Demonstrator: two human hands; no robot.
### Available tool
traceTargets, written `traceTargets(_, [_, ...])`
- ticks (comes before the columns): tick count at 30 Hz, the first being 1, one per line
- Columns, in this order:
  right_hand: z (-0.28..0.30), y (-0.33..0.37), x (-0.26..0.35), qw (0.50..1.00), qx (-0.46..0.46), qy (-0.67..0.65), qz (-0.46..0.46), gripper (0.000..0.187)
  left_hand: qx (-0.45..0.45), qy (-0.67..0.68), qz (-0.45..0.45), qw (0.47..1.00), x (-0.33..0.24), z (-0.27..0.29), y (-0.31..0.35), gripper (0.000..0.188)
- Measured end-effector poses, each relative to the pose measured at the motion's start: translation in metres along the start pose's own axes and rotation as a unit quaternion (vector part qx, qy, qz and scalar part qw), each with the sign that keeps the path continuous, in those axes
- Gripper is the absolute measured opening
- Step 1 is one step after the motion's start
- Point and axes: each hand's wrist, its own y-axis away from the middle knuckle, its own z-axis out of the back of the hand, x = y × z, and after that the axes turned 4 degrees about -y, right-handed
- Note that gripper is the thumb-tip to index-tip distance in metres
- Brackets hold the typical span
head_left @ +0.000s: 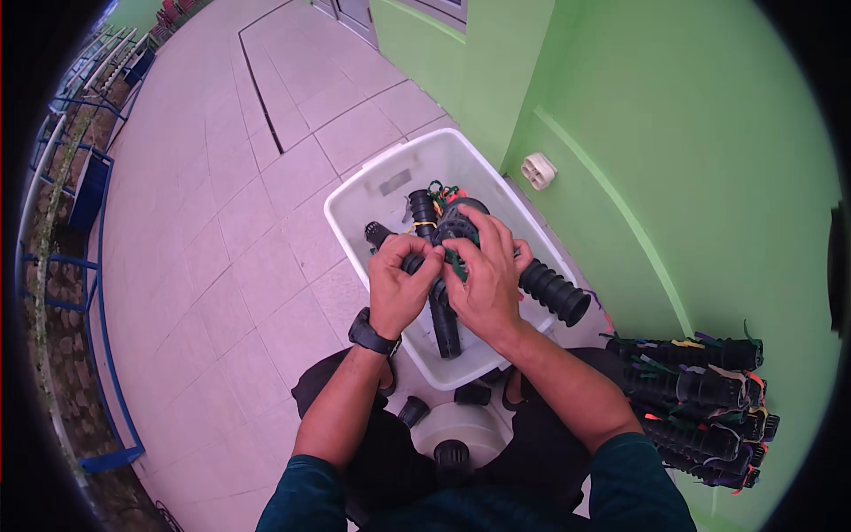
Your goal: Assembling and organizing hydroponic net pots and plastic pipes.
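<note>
Both my hands meet over a white plastic bin. My left hand is closed in a pinch, thumb and fingertips together, against my right fingertips. A green strip shows between the fingers of my right hand, which is closed around it. A black corrugated tube lies beneath the right hand and sticks out past the bin's right side. Inside the bin are another ribbed black tube with a yellow tie and a long black tube. Orange and green strips lie behind my fingers.
Against the green wall at right, several black ribbed tubes with coloured strips lie stacked. Small black cups and a pale round object are between my legs. A white socket box is on the wall. Blue railings edge the tiled floor.
</note>
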Motion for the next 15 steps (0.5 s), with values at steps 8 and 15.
traceTargets(8, [0.046,0.007,-0.02,0.996,-0.004,-0.043,-0.075,0.066,-0.055,0.166,-0.007,0.985,0.002,0.038,0.005,0.011])
traceTargets(15, [0.095,0.056,-0.012,0.991,-0.003,-0.083,-0.1,0.061,0.209,0.147,0.086,0.963,-0.008,0.058,0.021,0.013])
